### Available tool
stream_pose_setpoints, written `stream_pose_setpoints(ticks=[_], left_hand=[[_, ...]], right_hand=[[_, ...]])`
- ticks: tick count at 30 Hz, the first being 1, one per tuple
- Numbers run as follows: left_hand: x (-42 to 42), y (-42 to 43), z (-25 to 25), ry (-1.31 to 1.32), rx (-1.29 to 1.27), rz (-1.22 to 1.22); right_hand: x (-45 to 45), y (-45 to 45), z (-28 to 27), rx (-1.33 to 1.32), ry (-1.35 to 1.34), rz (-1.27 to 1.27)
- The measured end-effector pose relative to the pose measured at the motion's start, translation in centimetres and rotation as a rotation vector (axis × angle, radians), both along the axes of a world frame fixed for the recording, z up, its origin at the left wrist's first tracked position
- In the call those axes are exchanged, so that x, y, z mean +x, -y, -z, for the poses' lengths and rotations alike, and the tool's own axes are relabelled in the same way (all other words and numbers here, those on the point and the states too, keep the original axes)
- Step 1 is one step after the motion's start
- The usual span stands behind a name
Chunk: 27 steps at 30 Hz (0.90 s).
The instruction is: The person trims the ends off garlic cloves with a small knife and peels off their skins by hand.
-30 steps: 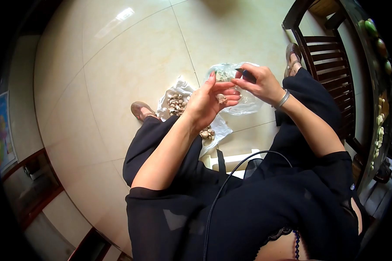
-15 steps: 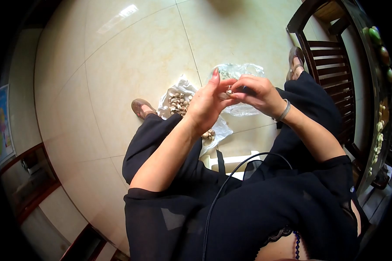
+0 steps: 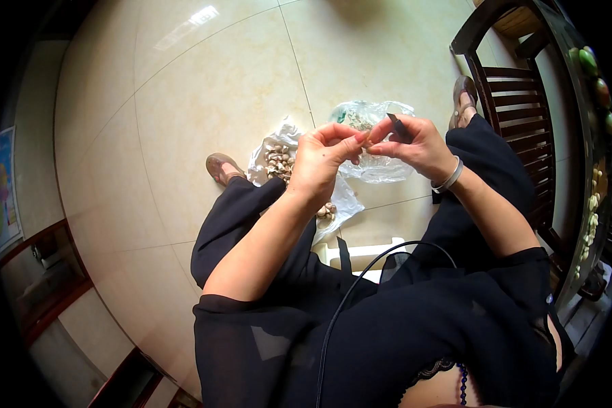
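My left hand (image 3: 325,155) is pinched, its thumb and index tip meeting the fingertips of my right hand. A small pale piece, perhaps garlic, is mostly hidden between them. My right hand (image 3: 415,144), with a silver bangle at the wrist, is curled around a small dark blade-like tool (image 3: 400,128). Under and beside my left hand, a white plastic bag (image 3: 350,199) bears many brownish-white cloves (image 3: 279,162). Beneath my right hand lies a clear plastic bag (image 3: 391,168) with thin pale scraps in it.
A dark wooden slatted chair (image 3: 520,112) stands at the right. Beyond it, a dark tabletop (image 3: 587,160) bears a line of pale cloves (image 3: 593,202) and several green and reddish fruits (image 3: 588,62). A white stool (image 3: 330,255) is under me; a black cable (image 3: 347,299) crosses my lap.
My left hand has turned from palm-up with spread fingers to a pinch. My right hand has met it at the fingertips, and the piece is now mostly hidden.
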State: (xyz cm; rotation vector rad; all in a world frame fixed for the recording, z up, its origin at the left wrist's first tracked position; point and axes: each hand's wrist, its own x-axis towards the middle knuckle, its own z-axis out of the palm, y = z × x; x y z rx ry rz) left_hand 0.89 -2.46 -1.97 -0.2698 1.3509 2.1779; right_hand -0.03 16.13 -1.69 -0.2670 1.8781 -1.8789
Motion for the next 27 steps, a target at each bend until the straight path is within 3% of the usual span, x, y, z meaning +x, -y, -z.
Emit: stream_pose_setpoints(ticks=[6,10,12,18,27], left_hand=[[0.3,-0.3,-0.4,0.195,0.145,-0.038],[0.0,-0.5,-0.9,0.069,0.03,-0.071],[0.0,-0.1,-0.5,-0.031,0.022,0.078],[0.1,-0.4,-1.2,0.175,0.196,-0.034],[0.2,-0.5,-0.7,0.119,0.313,-0.01]], right_hand=[[-0.1,-0.1,-0.6,-0.016,-0.019,-0.015],[-0.3,-0.3,-0.5,0.011,-0.047,0.014],[-0.4,-0.4,-0.6,0.038,-0.129,-0.034],[-0.3,-0.2,-1.5,0.196,-0.337,-0.04],[0.2,0.0,-1.2,0.383,-0.475,-0.146]])
